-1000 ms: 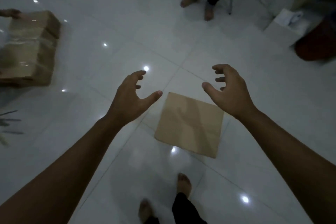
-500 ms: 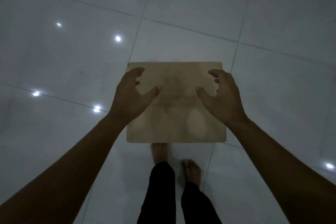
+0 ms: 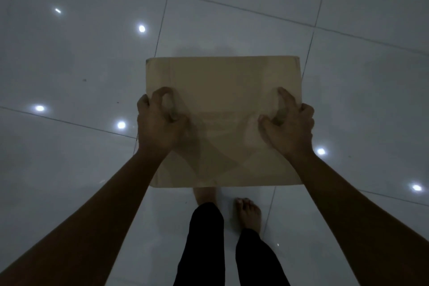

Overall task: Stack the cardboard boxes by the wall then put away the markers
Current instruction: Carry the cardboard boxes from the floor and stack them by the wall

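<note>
A flat brown cardboard box (image 3: 222,86) lies face up below me, over the white tiled floor. My left hand (image 3: 157,125) is clamped on its left edge, with thumb and forefinger curled on the top face and the outer fingers over the side. On the right edge my right hand (image 3: 289,127) has the same grip. The box's near edge covers the toes of one foot. No markers are in view.
My bare feet (image 3: 248,213) and dark trouser legs (image 3: 204,244) stand just behind the box. Glossy white floor tiles (image 3: 81,65) with ceiling-light reflections stretch all around. No wall or other boxes show in this view.
I have walked up to the box and looked straight down. Both hands went from open above it to curled onto its left and right edges.
</note>
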